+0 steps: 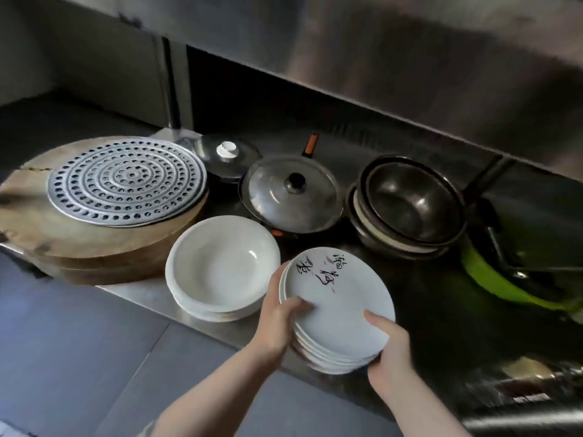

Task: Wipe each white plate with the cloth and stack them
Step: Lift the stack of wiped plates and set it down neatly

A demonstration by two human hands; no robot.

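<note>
Currently: plate stack [339, 313] held tilted over counter [151, 294] edge, both my hands gripping it. Left hand [279, 323] curled round left rim, thumb on top plate. Right hand [389, 348] clasps near-right rim, thumb on top. Top plate bears black brush lettering. Bowl stack [220, 266] just left, top bowl empty. Behind: lidded pan [291, 192], nested dark woks [410, 203]. Perforated tray [126, 181] on wooden board [63, 234]. Cloth not seen.

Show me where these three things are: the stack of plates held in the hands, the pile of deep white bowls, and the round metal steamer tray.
stack of plates [339, 305]: head view, bare face of the top plate.
deep white bowls [220, 266]: head view, inside of the top bowl.
steamer tray [126, 181]: head view, perforated surface near centre.
</note>
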